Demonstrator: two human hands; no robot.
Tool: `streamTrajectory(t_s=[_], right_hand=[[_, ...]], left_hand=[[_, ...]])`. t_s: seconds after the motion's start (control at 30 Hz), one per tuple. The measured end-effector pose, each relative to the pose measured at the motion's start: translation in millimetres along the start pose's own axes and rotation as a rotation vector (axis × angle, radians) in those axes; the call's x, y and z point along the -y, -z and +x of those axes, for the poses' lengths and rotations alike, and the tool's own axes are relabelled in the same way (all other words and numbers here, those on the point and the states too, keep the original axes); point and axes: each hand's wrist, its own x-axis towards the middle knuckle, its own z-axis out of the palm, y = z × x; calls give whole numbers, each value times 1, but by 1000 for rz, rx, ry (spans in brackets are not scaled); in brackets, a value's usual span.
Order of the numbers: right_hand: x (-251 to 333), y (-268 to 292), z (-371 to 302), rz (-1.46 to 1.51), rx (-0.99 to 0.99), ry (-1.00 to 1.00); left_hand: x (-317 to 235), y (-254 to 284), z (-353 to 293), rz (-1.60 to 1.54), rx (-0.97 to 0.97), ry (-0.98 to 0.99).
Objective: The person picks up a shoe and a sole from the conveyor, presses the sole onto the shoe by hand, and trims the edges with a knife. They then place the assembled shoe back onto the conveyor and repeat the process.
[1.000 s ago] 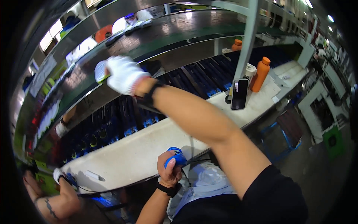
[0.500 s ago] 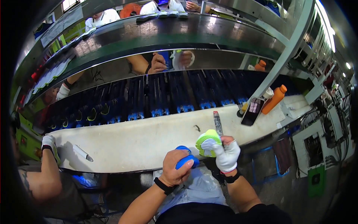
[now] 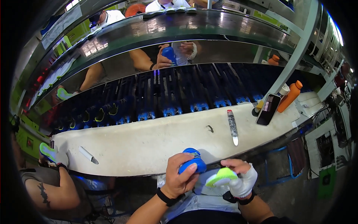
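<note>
My bare left hand (image 3: 176,178) is closed around a blue shoe upper (image 3: 195,159), holding it over the near edge of the bench. To its right, my right hand (image 3: 244,182), in a white glove with bare fingertips, grips a neon-green and white shoe sole (image 3: 222,176). The sole is tilted and lies above my lap, apart from the upper. Beyond my right hand, a knife (image 3: 232,128) with a wrapped, red-tipped handle rests on the bench.
The pale bench (image 3: 149,145) holds a white-handled knife (image 3: 88,155), a phone (image 3: 268,109) and an orange bottle (image 3: 290,96). Behind runs a rack (image 3: 160,89) with several dark blue shoes. At left, a co-worker's gloved hand (image 3: 62,158) is beside a green sole (image 3: 47,152).
The sole has come down toward my lap and tilted flatter. The blue upper has turned, showing more of itself. At left, a green sole now shows by the co-worker's hand.
</note>
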Motion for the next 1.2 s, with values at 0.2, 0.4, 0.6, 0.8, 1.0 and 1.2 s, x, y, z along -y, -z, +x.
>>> streamTrajectory(t_s=[0.2, 0.4, 0.6, 0.8, 1.0, 1.2], right_hand=[[-9, -5, -14, 197, 69, -1], [-20, -14, -16, 270, 161, -16], [-27, -25, -16, 271, 220, -36], [-28, -28, -14, 149, 281, 38], [-26, -26, -12, 24, 339, 72], [-22, -26, 9, 6, 379, 130]], left_hand=[[-41, 30, 23, 370, 212, 110], [-43, 33, 25, 337, 187, 124], [-59, 30, 9, -55, -11, 481], [-75, 45, 21, -38, 79, 401], [-76, 45, 24, -10, 93, 362], [-60, 52, 24, 67, 238, 300]])
